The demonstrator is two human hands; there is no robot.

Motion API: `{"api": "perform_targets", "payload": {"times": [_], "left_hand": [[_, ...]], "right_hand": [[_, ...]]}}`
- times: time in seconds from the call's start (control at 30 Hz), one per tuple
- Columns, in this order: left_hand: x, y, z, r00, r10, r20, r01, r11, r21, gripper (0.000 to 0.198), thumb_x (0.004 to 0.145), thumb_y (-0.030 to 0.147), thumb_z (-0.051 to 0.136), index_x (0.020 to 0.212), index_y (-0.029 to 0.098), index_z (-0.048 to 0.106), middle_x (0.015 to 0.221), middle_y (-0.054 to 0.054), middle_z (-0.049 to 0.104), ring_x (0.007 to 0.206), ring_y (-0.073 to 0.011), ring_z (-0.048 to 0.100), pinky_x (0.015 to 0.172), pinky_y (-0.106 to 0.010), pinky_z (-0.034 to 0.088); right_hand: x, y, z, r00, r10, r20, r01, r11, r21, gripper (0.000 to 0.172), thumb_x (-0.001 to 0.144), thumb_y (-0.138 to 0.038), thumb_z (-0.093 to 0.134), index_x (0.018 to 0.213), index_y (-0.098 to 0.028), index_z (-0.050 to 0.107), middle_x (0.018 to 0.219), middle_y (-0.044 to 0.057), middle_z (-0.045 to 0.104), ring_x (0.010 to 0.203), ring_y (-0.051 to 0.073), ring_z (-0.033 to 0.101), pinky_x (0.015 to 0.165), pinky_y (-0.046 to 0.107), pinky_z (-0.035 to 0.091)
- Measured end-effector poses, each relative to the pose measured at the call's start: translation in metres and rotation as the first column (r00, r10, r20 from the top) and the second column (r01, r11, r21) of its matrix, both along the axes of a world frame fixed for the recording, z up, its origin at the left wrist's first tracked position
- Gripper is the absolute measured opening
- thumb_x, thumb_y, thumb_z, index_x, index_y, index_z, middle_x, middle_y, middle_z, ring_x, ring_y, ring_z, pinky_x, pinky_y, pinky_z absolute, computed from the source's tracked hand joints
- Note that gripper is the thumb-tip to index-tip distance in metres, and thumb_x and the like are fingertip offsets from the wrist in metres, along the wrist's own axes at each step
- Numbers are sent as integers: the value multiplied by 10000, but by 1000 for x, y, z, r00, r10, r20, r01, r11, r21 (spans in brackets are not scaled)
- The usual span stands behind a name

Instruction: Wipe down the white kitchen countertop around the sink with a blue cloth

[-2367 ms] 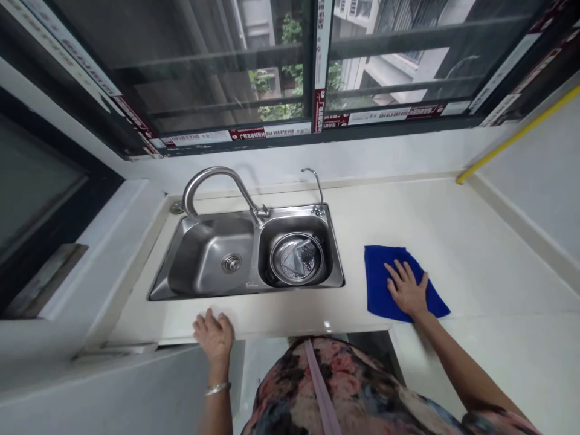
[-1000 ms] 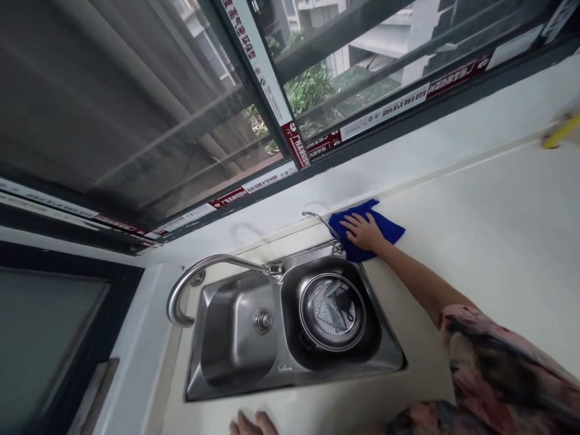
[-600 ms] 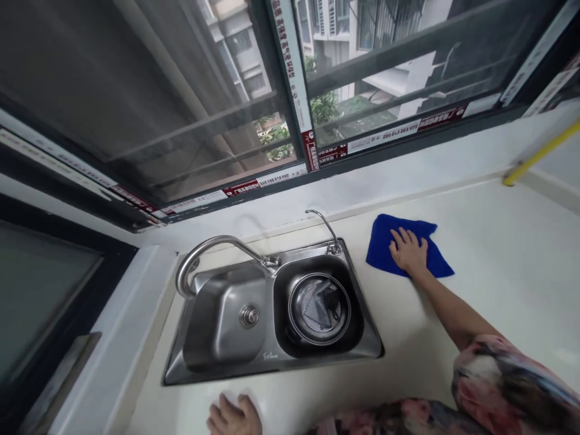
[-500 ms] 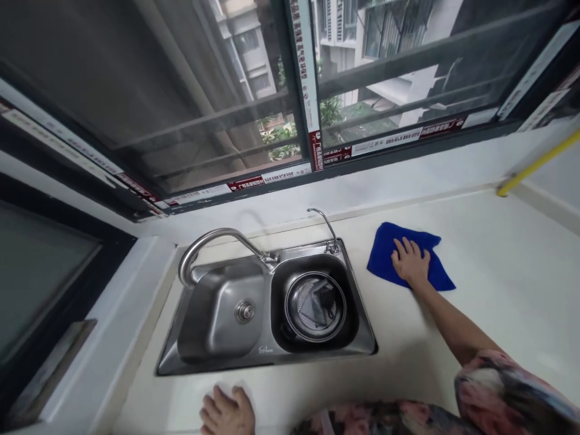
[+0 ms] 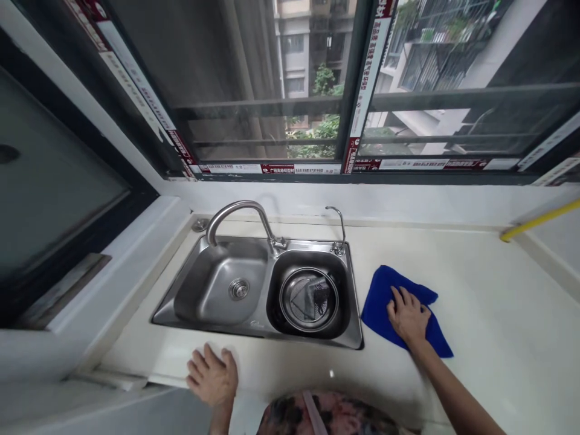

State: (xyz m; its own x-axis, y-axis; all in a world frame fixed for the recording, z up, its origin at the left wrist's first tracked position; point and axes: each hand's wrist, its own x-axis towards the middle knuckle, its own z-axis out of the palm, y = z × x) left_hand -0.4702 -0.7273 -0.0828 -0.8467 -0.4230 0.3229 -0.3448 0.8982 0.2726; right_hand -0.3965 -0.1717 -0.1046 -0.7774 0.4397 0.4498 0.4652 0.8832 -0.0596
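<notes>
Right hand [image 5: 409, 315], fingers spread, sits atop the blue cloth [image 5: 379, 299], just right of the sink [image 5: 260, 318]; left hand [image 5: 212, 374], fingers parted, rests well apart on the tabletop [image 5: 290, 362].

Wide dark-framed window [image 5: 366, 84] straight ahead, well beyond the left fingers [image 5: 211, 356] and right fingers [image 5: 405, 297]. Red-and-white label strips [image 5: 312, 169] along its frame. Through the glass: pale building [image 5: 294, 45], green foliage [image 5: 328, 130]. White wall [image 5: 290, 196] under the window, also past the fingers. Out left of the left fingers: second dark-framed pane [image 5: 54, 163], white ledge [image 5: 131, 244] nearer in, grey-brown slab [image 5: 67, 290] by it. Far side, right of the right fingers: yellow pipe [image 5: 544, 220], slanting, pale side wall [image 5: 559, 238] behind. Light soft, greyish.
</notes>
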Motion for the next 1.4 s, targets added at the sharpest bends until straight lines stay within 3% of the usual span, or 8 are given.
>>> {"api": "perform_targets", "payload": {"times": [0.13,0.43,0.67,0.93,1.0,1.17,1.33,1.4], "left_hand": [[0,2,-1,1000,12,-10,-12,1000,-5,707,1012,454,362,1496,-19,568,1590,-351,497,1553,-482,393,1230,-684,318],[2,2,-2,999,45,19,-45,999,16,758,1036,532,301,1525,14,560,1635,-308,474,1588,-446,362,1279,-645,279],[1,3,1,995,69,71,-72,997,39,780,1038,565,291,1545,29,544,1651,-297,460,1596,-440,355,1291,-645,262],[2,1,6,994,60,87,-63,997,36,822,1038,611,282,1542,19,545,1646,-318,455,1596,-450,355,1288,-661,268],[3,0,5,993,63,103,-67,997,34,813,1036,605,293,1552,24,532,1653,-315,446,1597,-451,351,1288,-667,264],[3,-5,2,983,63,175,-67,998,16,751,1018,539,359,1590,66,480,1672,-300,425,1604,-448,334,1259,-696,291],[3,-9,0,981,58,184,-56,998,-17,739,982,478,428,1613,95,446,1657,-298,445,1585,-460,361,1218,-731,332],[3,-9,1,981,65,183,-60,998,-30,738,979,471,425,1619,105,440,1651,-292,457,1582,-458,368,1216,-728,340]], "right_hand": [[-13,14,7,1000,-8,15,8,1000,-2,424,1040,-315,455,1355,-182,706,1426,149,685,1219,312,592,970,479,370],[-69,60,-1,991,-133,27,134,991,-18,386,1000,-293,491,1278,-159,723,1304,182,697,1082,321,578,839,421,310],[-138,84,9,963,-266,30,268,957,-114,433,1031,-307,416,1309,-151,709,1323,196,684,1111,361,576,874,501,366],[-246,98,31,918,-386,92,396,874,-283,425,981,-208,446,1302,-86,697,1300,313,615,1228,470,539,970,647,390],[-272,87,37,934,-327,143,356,887,-293,390,979,-184,454,1247,-64,710,1285,322,611,1209,462,538,973,631,392],[-305,48,38,981,61,181,-3,951,-308,370,1017,-233,456,1225,-78,719,1322,270,639,1176,374,527,975,523,377],[-326,38,28,939,306,156,-227,893,-388,317,997,-256,566,1228,-152,755,1339,164,713,1180,291,570,968,402,401],[-342,40,25,902,418,106,-323,818,-477,270,961,-246,626,1164,-182,793,1319,134,742,1157,283,617,974,386,447]]}}
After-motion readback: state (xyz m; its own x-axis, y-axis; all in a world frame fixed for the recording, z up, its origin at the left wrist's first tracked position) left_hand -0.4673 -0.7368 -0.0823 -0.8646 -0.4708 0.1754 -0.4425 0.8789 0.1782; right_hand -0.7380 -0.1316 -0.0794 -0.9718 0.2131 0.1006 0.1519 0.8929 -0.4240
